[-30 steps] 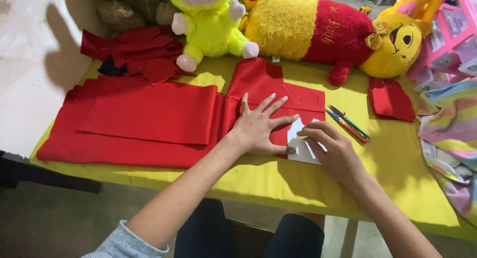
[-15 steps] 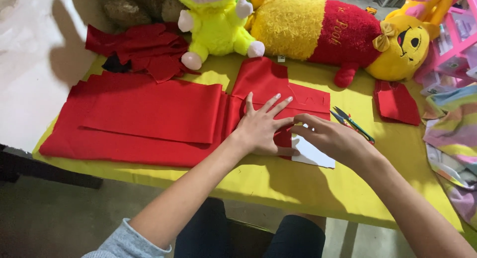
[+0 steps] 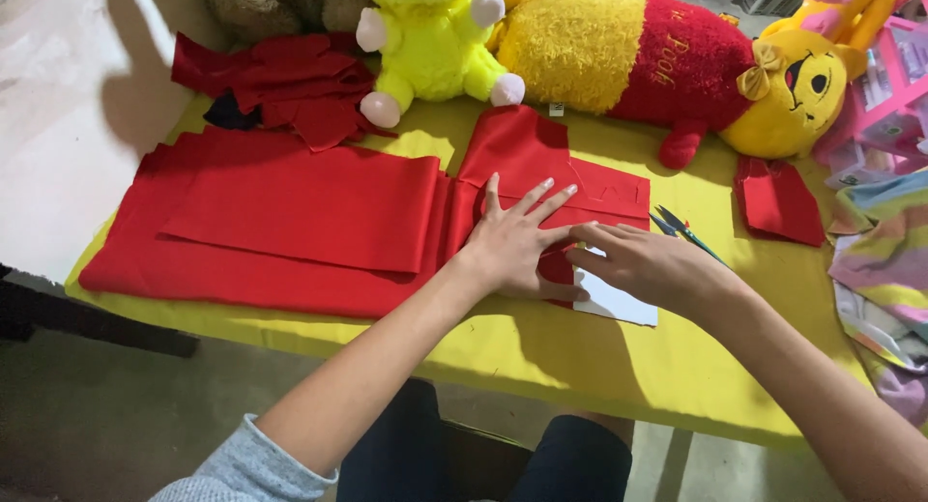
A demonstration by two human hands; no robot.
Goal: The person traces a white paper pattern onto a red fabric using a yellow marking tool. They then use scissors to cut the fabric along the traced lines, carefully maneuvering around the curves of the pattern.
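Observation:
My left hand (image 3: 517,239) lies flat, fingers spread, pressing on red felt fabric (image 3: 290,212) spread over a yellow table (image 3: 541,357). Just to its right, my right hand (image 3: 643,262) rests with its fingertips on the red fabric's edge and on a white paper piece (image 3: 619,304) that lies partly under it. Whether the right fingers pinch anything is hidden. Scissors (image 3: 681,229) lie on the table just beyond my right hand.
A bright yellow-green plush toy (image 3: 430,43) and a long yellow bear plush in a red shirt (image 3: 667,62) lie along the table's far edge. Crumpled red scraps (image 3: 285,82) sit far left, a small red piece (image 3: 778,200) right, striped cloth (image 3: 884,260) at the right edge.
My right hand has slid left over the white paper toward my left hand. The left hand has stayed pressed on the fabric.

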